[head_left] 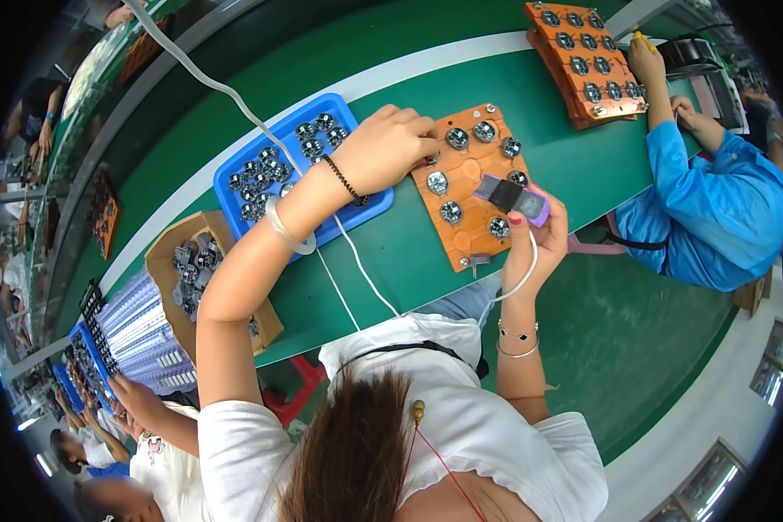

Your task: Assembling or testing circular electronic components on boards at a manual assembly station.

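My left hand (pixel 388 150) reaches over the left edge of an orange fixture board (pixel 471 233). Its fingers are bent together at a recess there, and their tips hide whatever is between them. Several round metallic parts (pixel 458 137) sit in the board's recesses. In my right hand (pixel 541 239) is a small purple-and-black handheld device (pixel 515 200) with a white cable (pixel 531 265) running down past the wrist. The device's dark end hangs over the board's right half. A small grey part (pixel 479 259) lies at the board's near edge.
Left of the board, a blue tray (pixel 374 207) holds many similar parts. Nearer stands a cardboard box (pixel 159 261) of grey pieces. Stacked orange boards (pixel 548 65) lie at the far right, beside a co-worker in blue (pixel 705 200). White cords (pixel 209 80) cross the tray and table.
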A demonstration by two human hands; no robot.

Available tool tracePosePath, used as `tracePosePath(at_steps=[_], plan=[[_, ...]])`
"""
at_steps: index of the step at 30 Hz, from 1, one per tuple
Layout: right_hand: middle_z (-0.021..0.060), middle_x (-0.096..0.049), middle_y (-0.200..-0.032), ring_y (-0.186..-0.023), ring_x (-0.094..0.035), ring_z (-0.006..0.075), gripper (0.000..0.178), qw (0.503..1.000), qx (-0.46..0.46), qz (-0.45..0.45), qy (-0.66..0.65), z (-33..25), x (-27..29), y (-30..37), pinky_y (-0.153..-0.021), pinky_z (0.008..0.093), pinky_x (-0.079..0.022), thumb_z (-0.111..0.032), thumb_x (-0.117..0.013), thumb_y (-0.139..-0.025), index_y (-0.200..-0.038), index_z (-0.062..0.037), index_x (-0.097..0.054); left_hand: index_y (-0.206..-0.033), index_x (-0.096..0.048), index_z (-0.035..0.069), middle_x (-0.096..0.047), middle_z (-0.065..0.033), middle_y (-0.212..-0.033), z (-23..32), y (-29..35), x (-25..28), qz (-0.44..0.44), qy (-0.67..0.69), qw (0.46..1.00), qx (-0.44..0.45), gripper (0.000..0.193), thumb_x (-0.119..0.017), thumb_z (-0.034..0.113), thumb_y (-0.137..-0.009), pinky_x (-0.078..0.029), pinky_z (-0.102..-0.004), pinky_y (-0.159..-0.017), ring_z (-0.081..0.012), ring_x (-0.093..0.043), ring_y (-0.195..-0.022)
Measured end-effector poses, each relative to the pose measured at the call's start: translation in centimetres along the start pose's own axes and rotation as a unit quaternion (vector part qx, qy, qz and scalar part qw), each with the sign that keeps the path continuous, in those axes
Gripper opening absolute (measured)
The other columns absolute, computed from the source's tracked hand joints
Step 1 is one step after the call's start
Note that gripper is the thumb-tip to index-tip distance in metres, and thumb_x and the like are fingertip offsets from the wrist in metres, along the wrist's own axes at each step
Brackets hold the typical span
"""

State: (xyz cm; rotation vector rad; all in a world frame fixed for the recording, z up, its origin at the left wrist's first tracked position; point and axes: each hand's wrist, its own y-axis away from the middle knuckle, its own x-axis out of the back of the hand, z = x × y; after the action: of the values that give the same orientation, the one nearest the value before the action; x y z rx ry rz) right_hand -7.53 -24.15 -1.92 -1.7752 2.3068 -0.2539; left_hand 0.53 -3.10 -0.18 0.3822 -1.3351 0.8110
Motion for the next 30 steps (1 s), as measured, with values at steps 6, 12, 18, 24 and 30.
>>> tracePosePath(at_steps=[6,12,18,24,30], plan=[[0.0085,-0.055,-0.103,-0.093,-0.055,0.0155,0.033,1.000,0.006,-0.014,0.005,0.2,0.8,0.3,-0.084,0.0275,-0.044,-0.010,-0.069,-0.076,-0.103,0.0022,-0.054,-0.084,-0.063,0.009,-0.057,-0.0034,-0.103,0.8,-0.1,0.5,0.015,0.027,0.996,-0.088,0.018,-0.066,0.016,-0.068,-0.037,-0.0361,-0.088,-0.0205,-0.049,-0.105],[0.0083,-0.050,-0.102,-0.094,-0.055,0.0160,0.036,0.987,0.028,-0.082,0.135,0.1,0.6,0.5,-0.080,0.0268,-0.047,0.004,-0.070,-0.069,-0.102,0.0040,-0.055,-0.086,-0.062,0.009,-0.058,-0.0027,-0.099,0.4,-0.3,-0.5,0.000,-0.009,0.988,-0.157,0.019,-0.065,0.014,-0.069,-0.037,-0.0361,-0.090,-0.0208,-0.050,-0.104],[0.0091,-0.050,-0.103,-0.091,-0.055,0.0157,0.039,0.981,0.063,-0.120,0.138,0.2,-0.2,0.3,-0.080,0.0262,-0.046,0.008,-0.070,-0.066,-0.103,0.0032,-0.056,-0.086,-0.058,0.006,-0.058,-0.0039,-0.097,0.0,-0.6,0.6,-0.031,0.123,0.986,-0.110,0.014,-0.061,0.009,-0.073,-0.038,-0.0364,-0.089,-0.0251,-0.054,-0.093],[0.0082,-0.049,-0.102,-0.092,-0.055,0.0163,0.038,0.992,0.049,-0.093,0.075,-0.3,-0.5,0.3,-0.081,0.0263,-0.045,0.007,-0.070,-0.068,-0.103,0.0040,-0.055,-0.083,-0.055,0.005,-0.056,-0.0071,-0.094,2.9,-0.8,1.5,-0.002,0.155,0.983,-0.098,0.011,-0.061,0.009,-0.075,-0.041,-0.0354,-0.081,-0.0266,-0.053,-0.083],[0.0073,-0.049,-0.101,-0.091,-0.055,0.0151,0.038,0.995,0.027,-0.079,0.055,-0.8,-0.3,0.4,-0.081,0.0255,-0.045,0.003,-0.071,-0.069,-0.104,0.0038,-0.055,-0.084,-0.056,0.003,-0.057,-0.0079,-0.096,4.3,-0.8,1.8,0.007,0.145,0.985,-0.092,0.014,-0.062,0.007,-0.072,-0.041,-0.0364,-0.082,-0.0259,-0.054,-0.093]])
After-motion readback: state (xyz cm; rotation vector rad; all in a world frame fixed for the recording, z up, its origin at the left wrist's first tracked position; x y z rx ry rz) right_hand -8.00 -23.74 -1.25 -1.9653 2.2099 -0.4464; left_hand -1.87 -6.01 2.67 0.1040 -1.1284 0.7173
